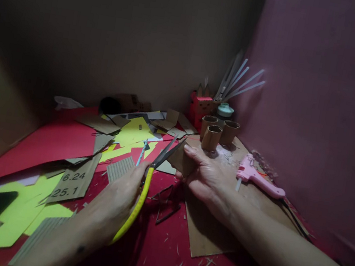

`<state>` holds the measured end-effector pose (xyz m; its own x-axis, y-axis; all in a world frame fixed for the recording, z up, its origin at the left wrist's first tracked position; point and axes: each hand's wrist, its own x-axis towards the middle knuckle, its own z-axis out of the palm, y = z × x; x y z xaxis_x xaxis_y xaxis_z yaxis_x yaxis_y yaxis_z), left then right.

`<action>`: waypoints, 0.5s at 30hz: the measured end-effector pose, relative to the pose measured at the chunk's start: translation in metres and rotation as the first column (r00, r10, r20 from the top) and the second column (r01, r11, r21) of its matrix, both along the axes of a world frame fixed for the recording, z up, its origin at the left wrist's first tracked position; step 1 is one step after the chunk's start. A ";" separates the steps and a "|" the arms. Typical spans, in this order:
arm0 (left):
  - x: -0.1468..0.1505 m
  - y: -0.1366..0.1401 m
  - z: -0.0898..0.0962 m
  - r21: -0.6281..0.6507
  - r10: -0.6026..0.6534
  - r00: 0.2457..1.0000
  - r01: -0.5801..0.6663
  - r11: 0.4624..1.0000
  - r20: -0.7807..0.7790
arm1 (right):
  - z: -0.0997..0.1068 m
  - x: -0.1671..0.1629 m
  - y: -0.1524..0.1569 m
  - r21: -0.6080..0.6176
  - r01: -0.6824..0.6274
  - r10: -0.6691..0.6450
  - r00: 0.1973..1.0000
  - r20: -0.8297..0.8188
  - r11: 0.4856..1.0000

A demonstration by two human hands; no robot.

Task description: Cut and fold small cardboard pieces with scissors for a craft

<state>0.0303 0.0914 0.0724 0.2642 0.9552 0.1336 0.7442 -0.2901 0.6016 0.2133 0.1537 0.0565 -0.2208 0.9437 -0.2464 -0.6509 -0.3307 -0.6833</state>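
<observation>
My left hand (122, 198) is closed round the yellow handles of a pair of scissors (145, 191). The dark blades point up and away, spread slightly apart, with their tips beside a small piece of brown cardboard (182, 159). That piece is pinched between the thumb and fingers of my right hand (206, 176). Whether the blades touch the cardboard I cannot tell. Both hands are above the red table surface (151, 251), where thin dark cut strips (165, 206) lie below the scissors.
A pink glue gun (258, 177) lies on a large cardboard sheet (209, 229) at right. Several small cardboard cylinders (211, 138) stand behind, near a red box (201, 109) and white glue sticks (243, 83). Yellow paper (133, 132), red sheets (49, 143) and cardboard scraps (76, 182) cover the left.
</observation>
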 end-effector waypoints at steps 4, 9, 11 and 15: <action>0.004 -0.001 -0.002 -0.072 -0.026 0.999 0.024 0.997 -0.033 | 0.000 0.000 -0.001 0.026 0.010 -0.010 1.000 -0.004 1.000; 0.007 -0.005 0.002 -0.132 -0.042 0.992 0.027 0.991 -0.115 | -0.001 -0.001 -0.001 0.034 -0.021 0.021 1.000 -0.017 0.999; 0.007 -0.005 0.004 -0.181 -0.074 0.989 0.050 0.982 -0.128 | -0.002 -0.001 -0.001 0.041 -0.026 0.027 0.999 -0.018 0.999; 0.005 -0.004 0.003 -0.215 -0.109 0.967 0.058 0.975 -0.231 | -0.003 -0.002 -0.001 0.043 -0.037 0.037 0.999 0.001 0.998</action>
